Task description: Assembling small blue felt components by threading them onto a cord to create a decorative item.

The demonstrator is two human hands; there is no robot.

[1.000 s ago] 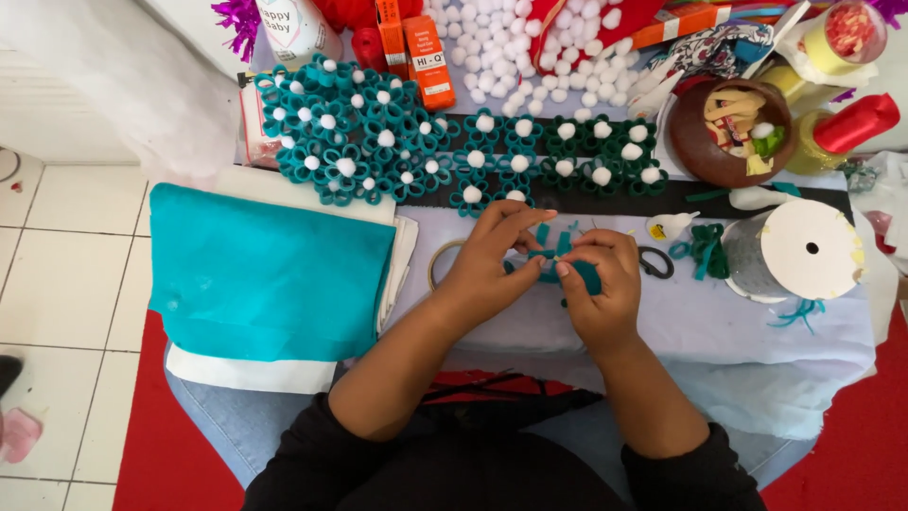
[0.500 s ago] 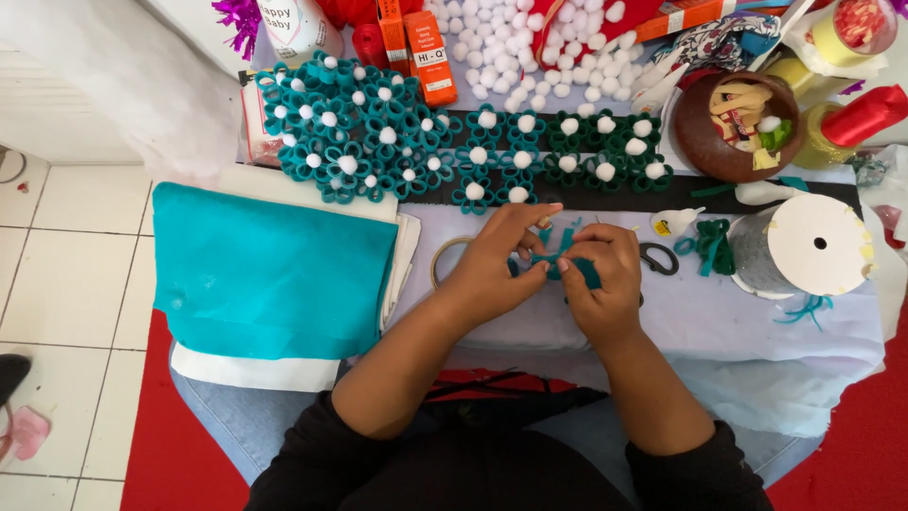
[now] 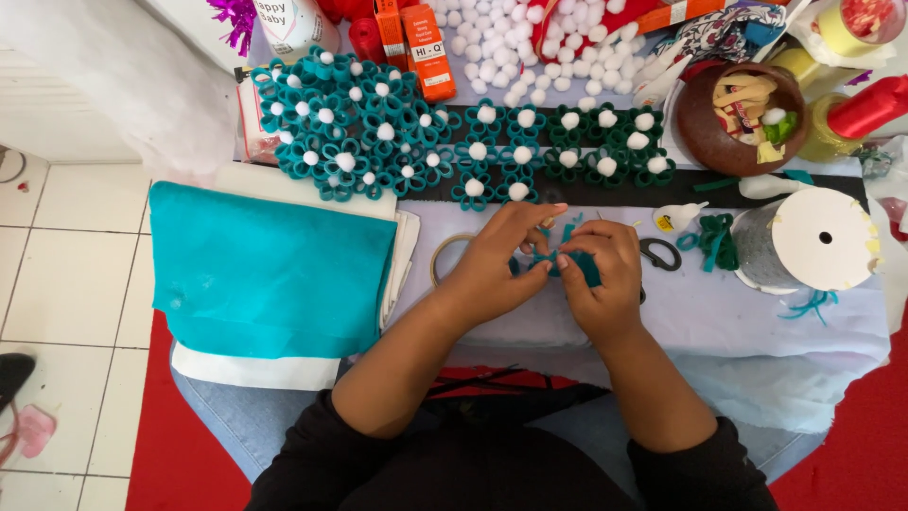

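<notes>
Hands meet at the middle of a cloth-covered table, the left hand and right hand each with the grip pressed together, pinching a small teal felt piece between them. Finished teal felt flowers with white pompom centres lie in rows just beyond. A folded teal felt sheet lies to the left, and a white ribbon spool stands to the right.

White tiled floor beside red mat.
</notes>
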